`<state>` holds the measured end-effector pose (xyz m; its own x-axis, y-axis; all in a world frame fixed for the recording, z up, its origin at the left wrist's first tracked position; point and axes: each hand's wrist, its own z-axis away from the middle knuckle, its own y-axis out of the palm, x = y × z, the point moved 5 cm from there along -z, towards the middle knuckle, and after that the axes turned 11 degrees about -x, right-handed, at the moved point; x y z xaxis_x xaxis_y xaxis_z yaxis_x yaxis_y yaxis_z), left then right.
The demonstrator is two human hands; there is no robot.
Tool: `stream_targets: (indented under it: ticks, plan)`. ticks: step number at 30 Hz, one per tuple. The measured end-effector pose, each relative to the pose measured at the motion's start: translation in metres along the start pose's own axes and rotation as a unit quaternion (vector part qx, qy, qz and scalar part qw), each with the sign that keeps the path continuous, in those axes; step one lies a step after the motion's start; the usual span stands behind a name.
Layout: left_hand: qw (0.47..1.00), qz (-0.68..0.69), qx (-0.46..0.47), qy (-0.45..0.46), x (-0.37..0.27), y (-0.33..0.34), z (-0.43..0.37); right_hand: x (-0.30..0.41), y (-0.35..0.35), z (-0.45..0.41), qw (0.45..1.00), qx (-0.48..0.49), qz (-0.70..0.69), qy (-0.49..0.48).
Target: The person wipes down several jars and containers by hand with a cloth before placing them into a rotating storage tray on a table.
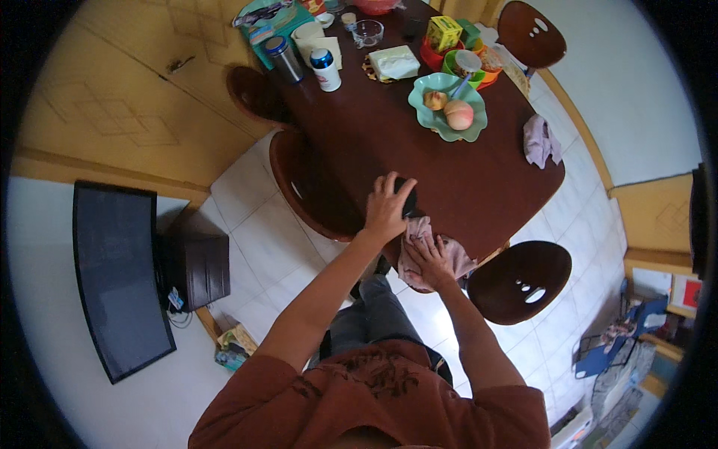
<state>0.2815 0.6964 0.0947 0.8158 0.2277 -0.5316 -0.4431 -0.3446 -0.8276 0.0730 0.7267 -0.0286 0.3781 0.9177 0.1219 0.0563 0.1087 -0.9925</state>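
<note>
A small black object (406,199) sits at the near left edge of the dark wooden table (477,179). The thumb and fingers of my left hand (386,212) wrap around it; what it is cannot be made out under the hand. Just right of it, a pinkish cloth (416,229) lies rumpled at the table's near corner, part of it draping over the edge. My right hand (433,259) holds this cloth down under its palm and fingers. A second, mauve cloth (539,143) lies crumpled by the table's right edge.
Further back are a scalloped green plate (420,104) with fruit, a tissue pack (394,63), a white can (327,76), a metal tumbler (285,62) and a glass cup (368,35). Brown chairs (519,269) (314,196) stand close to the table. A large screen (120,269) is at left.
</note>
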Motion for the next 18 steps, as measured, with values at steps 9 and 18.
stream_targets:
  ticks: [9,18]
  plan:
    - [0.999,-0.040,-0.016,0.005,0.064,-0.052,0.007,0.000,-0.002,-0.005,1.000,-0.018,-0.016,0.015]
    - [0.998,-0.045,-0.049,-0.006,0.101,-0.096,-0.018,0.028,-0.015,-0.077,0.991,-0.057,-0.065,0.105]
